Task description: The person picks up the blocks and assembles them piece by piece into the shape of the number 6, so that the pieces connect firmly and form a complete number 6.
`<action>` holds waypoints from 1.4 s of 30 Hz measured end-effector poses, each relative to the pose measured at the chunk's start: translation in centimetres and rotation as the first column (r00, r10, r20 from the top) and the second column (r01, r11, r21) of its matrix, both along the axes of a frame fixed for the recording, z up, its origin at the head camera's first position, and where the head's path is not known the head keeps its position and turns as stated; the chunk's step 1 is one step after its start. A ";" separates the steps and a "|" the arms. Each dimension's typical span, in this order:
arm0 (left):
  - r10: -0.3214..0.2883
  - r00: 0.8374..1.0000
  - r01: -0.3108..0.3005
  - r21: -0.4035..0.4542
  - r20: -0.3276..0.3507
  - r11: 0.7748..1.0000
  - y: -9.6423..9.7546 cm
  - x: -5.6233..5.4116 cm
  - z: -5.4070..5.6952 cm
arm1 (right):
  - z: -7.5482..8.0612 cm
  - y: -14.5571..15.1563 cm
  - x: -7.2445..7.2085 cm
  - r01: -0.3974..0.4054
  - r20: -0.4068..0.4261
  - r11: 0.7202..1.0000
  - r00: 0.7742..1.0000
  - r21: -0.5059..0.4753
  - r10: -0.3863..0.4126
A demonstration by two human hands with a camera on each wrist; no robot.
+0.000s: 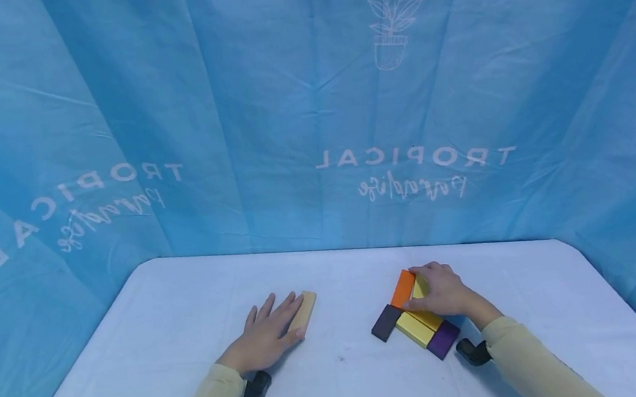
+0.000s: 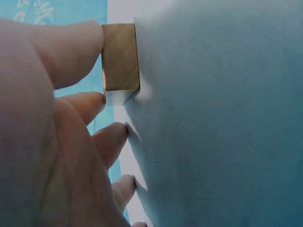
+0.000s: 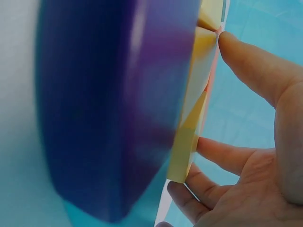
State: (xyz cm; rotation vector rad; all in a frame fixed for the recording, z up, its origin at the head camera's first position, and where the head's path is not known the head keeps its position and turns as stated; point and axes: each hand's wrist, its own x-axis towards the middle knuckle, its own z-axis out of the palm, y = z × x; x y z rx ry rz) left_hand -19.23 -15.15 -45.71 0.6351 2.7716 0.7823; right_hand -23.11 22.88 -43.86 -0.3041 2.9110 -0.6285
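Note:
My left hand (image 1: pixel 265 338) lies palm down with spread fingers, touching a pale wooden block (image 1: pixel 305 312) flat on the table. In the left wrist view the thumb is against one end of the wooden block (image 2: pixel 120 56). My right hand (image 1: pixel 443 290) bends over a yellow block (image 1: pixel 420 287), thumb at its near end and fingertips at its far end. An orange block (image 1: pixel 402 289) lies along that block's left side. Close by are a black block (image 1: pixel 386 322), two more yellow blocks (image 1: pixel 415 328) side by side, and a purple block (image 1: pixel 443 339), which looms large in the right wrist view.
A white cloth covers the table (image 1: pixel 337 384). Behind it and along both sides hangs a blue curtain (image 1: pixel 262 114) with white lettering and plant drawings. Black wrist cameras (image 1: pixel 257 386) sit at both sleeves.

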 end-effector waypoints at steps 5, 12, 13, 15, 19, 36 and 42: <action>0.001 1.000 -0.001 -0.008 -0.016 1.000 0.1 0.2 0.0 | 0.1 -0.3 -0.1 -0.021 -0.019 0.999 1.000 0.029 0.022; 0.026 0.999 -0.026 -0.017 -0.047 1.000 0.1 0.4 0.2 | 0.6 -0.5 -0.2 -0.049 0.000 0.998 0.999 0.035 0.049; 0.030 0.998 -0.031 -0.018 -0.051 0.999 0.1 0.4 0.2 | 0.6 -0.6 -0.2 -0.054 0.001 0.998 0.999 0.035 0.054; 0.037 0.998 -0.038 -0.019 -0.058 0.999 0.1 0.4 0.2 | 0.6 -0.6 -0.4 -0.063 0.001 0.997 0.998 0.036 0.063; 0.045 0.997 -0.046 -0.025 -0.064 0.999 0.2 0.4 0.2 | 0.5 -0.7 -0.7 -0.093 -0.021 0.995 0.995 0.045 0.094; 0.044 0.998 -0.046 -0.039 -0.046 0.998 0.3 0.5 0.5 | 1.0 -1.7 -0.8 -0.100 0.052 0.990 0.994 0.103 0.095; 0.045 0.998 -0.047 -0.046 -0.041 0.998 0.3 0.4 0.5 | 1.3 -2.2 -0.6 -0.081 0.059 0.992 0.995 0.100 0.076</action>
